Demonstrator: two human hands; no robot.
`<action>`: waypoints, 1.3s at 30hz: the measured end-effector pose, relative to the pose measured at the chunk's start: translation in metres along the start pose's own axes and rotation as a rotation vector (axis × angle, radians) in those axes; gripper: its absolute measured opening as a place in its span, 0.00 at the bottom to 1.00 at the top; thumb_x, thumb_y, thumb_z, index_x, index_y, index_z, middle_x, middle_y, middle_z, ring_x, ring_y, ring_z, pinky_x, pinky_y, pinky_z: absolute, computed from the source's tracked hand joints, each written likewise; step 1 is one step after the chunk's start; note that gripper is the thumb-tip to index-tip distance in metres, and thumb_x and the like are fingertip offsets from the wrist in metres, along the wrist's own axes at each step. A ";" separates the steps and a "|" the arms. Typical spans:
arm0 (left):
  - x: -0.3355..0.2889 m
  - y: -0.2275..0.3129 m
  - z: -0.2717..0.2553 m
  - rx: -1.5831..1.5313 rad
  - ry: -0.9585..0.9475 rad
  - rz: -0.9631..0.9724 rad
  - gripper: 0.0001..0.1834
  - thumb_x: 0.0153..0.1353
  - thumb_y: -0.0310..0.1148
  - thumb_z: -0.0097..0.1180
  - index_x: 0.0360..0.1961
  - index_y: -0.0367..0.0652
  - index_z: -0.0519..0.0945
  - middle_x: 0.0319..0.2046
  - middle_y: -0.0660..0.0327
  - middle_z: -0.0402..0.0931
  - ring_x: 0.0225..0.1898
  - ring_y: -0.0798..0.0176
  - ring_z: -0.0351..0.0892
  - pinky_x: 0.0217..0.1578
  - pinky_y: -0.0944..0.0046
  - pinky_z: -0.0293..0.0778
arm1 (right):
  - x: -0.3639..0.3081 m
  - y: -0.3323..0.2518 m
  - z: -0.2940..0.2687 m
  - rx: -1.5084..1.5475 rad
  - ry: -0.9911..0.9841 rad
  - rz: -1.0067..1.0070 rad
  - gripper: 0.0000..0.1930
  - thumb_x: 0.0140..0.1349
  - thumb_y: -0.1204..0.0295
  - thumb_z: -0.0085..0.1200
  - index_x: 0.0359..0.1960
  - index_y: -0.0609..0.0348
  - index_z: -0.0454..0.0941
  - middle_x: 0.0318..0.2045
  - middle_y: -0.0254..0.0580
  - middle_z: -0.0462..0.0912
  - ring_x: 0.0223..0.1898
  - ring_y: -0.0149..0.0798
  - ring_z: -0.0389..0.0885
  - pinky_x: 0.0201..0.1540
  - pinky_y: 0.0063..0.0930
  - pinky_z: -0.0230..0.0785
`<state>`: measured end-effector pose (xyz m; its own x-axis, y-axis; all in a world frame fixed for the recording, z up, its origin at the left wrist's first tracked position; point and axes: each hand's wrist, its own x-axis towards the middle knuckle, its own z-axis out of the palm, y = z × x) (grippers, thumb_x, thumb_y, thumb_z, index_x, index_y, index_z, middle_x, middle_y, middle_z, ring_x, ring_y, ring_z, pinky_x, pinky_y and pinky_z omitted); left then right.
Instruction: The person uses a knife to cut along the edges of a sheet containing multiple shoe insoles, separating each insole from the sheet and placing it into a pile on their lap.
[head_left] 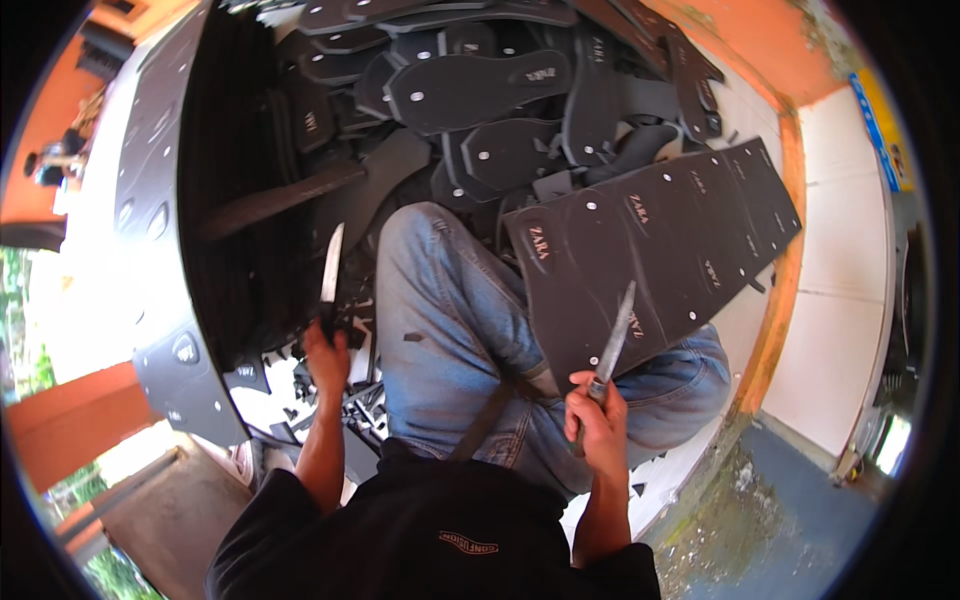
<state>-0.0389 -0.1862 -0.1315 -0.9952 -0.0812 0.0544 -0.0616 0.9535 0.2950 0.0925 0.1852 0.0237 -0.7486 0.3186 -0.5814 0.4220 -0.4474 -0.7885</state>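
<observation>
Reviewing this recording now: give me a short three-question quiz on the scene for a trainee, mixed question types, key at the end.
1. Multiple choice: What does the right hand hold?
A) a ruler
B) a knife
C) a pencil

2. True or false: The large black sheet lies over the person's left leg.

3. Fill in: Many of the loose black pieces near the top of the picture are roughly shaped like shoe ____.

Key: 1. B. 2. False; it lies over the right leg. 3. soles.
</observation>
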 end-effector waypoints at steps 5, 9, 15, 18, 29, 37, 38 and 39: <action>0.009 -0.003 0.008 0.011 0.003 -0.068 0.25 0.54 0.31 0.53 0.53 0.32 0.68 0.44 0.42 0.72 0.48 0.41 0.70 0.50 0.53 0.67 | 0.003 0.000 0.011 -0.166 -0.063 -0.032 0.13 0.61 0.73 0.50 0.47 0.64 0.68 0.21 0.33 0.72 0.18 0.23 0.67 0.21 0.18 0.60; -0.003 0.030 -0.040 -0.351 0.015 -0.116 0.21 0.55 0.29 0.52 0.49 0.32 0.70 0.38 0.43 0.75 0.39 0.43 0.76 0.43 0.57 0.71 | -0.003 0.007 0.027 -0.263 -0.099 -0.131 0.17 0.63 0.67 0.51 0.48 0.64 0.65 0.22 0.34 0.74 0.23 0.25 0.70 0.27 0.21 0.64; -0.003 0.131 -0.111 -0.872 -0.448 -0.145 0.15 0.60 0.31 0.52 0.45 0.35 0.68 0.29 0.62 0.74 0.23 0.72 0.71 0.21 0.73 0.66 | 0.000 -0.017 0.042 -0.310 -0.184 -0.134 0.13 0.66 0.66 0.46 0.45 0.63 0.67 0.21 0.35 0.74 0.23 0.26 0.70 0.26 0.22 0.65; -0.003 0.158 -0.114 -0.907 -0.678 -0.091 0.20 0.66 0.45 0.46 0.39 0.36 0.72 0.25 0.64 0.73 0.22 0.74 0.69 0.21 0.74 0.65 | 0.000 -0.017 0.050 -0.493 -0.124 -0.366 0.11 0.66 0.66 0.45 0.40 0.63 0.69 0.21 0.41 0.75 0.21 0.38 0.74 0.26 0.28 0.67; 0.015 0.186 -0.122 -1.071 -0.671 -0.086 0.14 0.62 0.35 0.54 0.36 0.31 0.79 0.18 0.63 0.73 0.16 0.73 0.67 0.17 0.73 0.64 | 0.022 -0.030 0.017 -0.865 0.241 -0.472 0.11 0.66 0.68 0.43 0.30 0.61 0.71 0.18 0.42 0.75 0.18 0.40 0.75 0.21 0.33 0.64; 0.015 0.189 -0.103 -0.820 -0.684 -0.011 0.12 0.59 0.35 0.57 0.34 0.34 0.81 0.19 0.62 0.75 0.19 0.70 0.71 0.21 0.69 0.67 | 0.007 -0.025 0.011 -0.216 -0.027 -0.183 0.11 0.66 0.68 0.44 0.28 0.62 0.71 0.15 0.35 0.71 0.13 0.29 0.66 0.18 0.22 0.58; 0.003 0.199 -0.098 -0.895 -0.815 0.031 0.15 0.62 0.40 0.54 0.33 0.35 0.81 0.18 0.66 0.73 0.18 0.75 0.68 0.19 0.73 0.63 | 0.008 -0.024 0.025 -0.534 0.074 -0.497 0.09 0.63 0.69 0.47 0.27 0.60 0.71 0.16 0.37 0.72 0.13 0.36 0.68 0.18 0.26 0.60; -0.002 0.212 -0.097 -1.010 -1.007 0.030 0.17 0.62 0.41 0.54 0.30 0.34 0.80 0.17 0.65 0.73 0.16 0.74 0.68 0.17 0.73 0.63 | 0.013 -0.033 0.036 -0.855 0.177 -0.838 0.08 0.61 0.70 0.49 0.27 0.59 0.71 0.16 0.40 0.73 0.13 0.43 0.70 0.19 0.31 0.62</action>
<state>-0.0424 -0.0118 0.0238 -0.6498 0.5807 -0.4905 -0.3859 0.3038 0.8711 0.0506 0.1743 0.0489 -0.8995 0.3851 0.2065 0.0915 0.6281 -0.7727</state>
